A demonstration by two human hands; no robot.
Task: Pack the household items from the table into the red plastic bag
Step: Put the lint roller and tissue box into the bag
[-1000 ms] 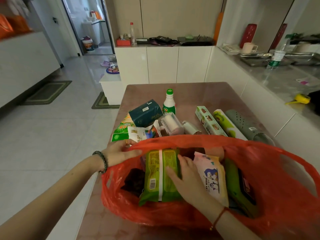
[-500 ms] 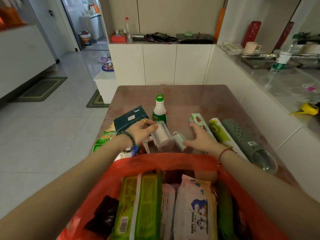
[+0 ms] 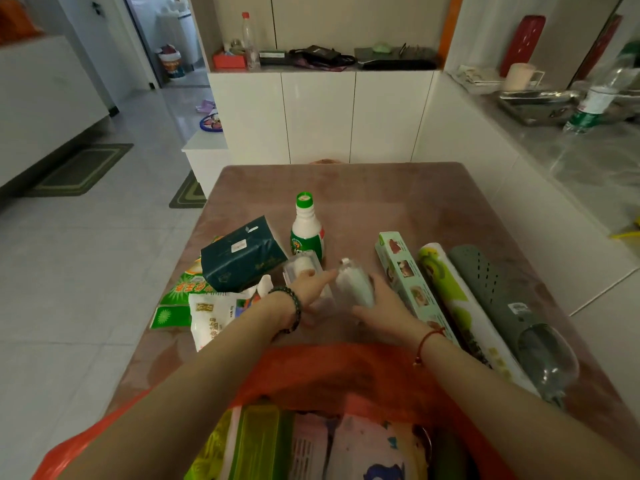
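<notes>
The red plastic bag (image 3: 346,372) lies open at the near edge of the table (image 3: 398,202). A green wipes pack (image 3: 256,441) and a white cartoon-print pack (image 3: 374,452) sit inside it. My left hand (image 3: 310,294) grips a clear case holding a white roll (image 3: 301,268). Just to its right, my right hand (image 3: 381,306) holds a blurred small white roll (image 3: 353,285), tilted up off the table. A green-capped bottle (image 3: 306,230) stands right behind both hands.
A dark teal tissue pack (image 3: 242,258), a green packet (image 3: 180,292) and a white bag (image 3: 214,317) lie at the left. A green wrap box (image 3: 405,278), a green-white roll (image 3: 457,306) and a grey perforated roll (image 3: 502,299) lie at the right. White cabinets stand beyond.
Both hands left the bag and reached forward over it. The left took the clear case; the right took the small white roll and tipped it up.
</notes>
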